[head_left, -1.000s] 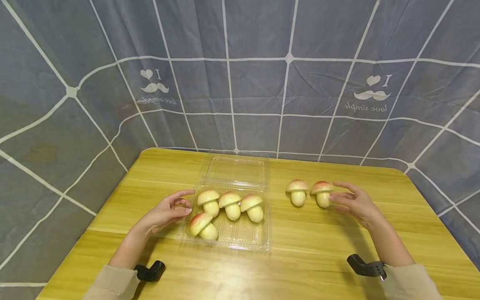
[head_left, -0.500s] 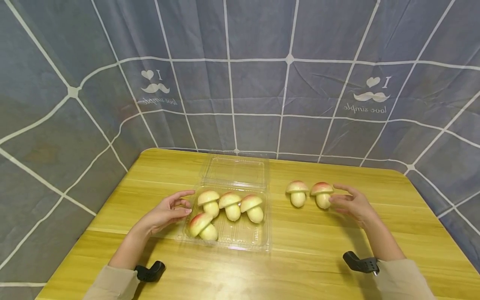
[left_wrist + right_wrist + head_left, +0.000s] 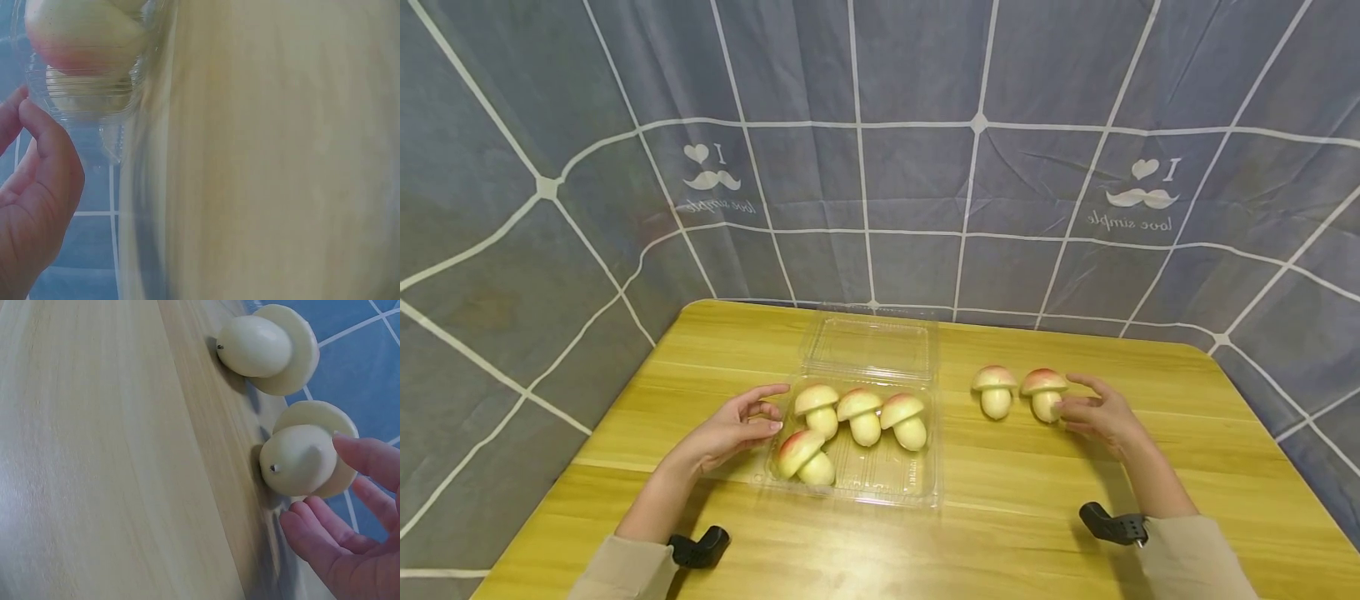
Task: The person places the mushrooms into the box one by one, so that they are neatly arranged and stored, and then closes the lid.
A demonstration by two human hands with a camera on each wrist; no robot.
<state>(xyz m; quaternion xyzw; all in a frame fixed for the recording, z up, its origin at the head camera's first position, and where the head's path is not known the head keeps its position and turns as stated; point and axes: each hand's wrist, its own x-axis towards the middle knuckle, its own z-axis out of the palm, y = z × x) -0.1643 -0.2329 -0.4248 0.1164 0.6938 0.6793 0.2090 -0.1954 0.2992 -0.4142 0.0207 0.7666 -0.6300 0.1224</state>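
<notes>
My right hand [image 3: 1108, 421] is beside a mushroom model [image 3: 1047, 396] with a pale stem and red-tinged cap, lying on the table. In the right wrist view the fingers spread loosely around this mushroom's [image 3: 299, 460] near side; whether a fingertip touches it I cannot tell. To its left lies a similar mushroom [image 3: 996, 393]. A clear plastic box [image 3: 887, 498] stands with its lid [image 3: 871, 346] folded back. Several such mushrooms lie inside, one [image 3: 806, 457] in front of a row. My left hand [image 3: 722, 435], fingers loosely bent, is at the box's left wall and holds nothing.
Everything stands on a yellow wood-grain table [image 3: 1000, 517]. A grey-blue curtain [image 3: 917, 183] with white lines hangs behind and beside it. Black cameras on the wrists [image 3: 700, 548] sit low over the table top.
My right hand has shifted slightly left and its fingers have drawn in a little by the right mushroom. The left hand and the box have stayed in place.
</notes>
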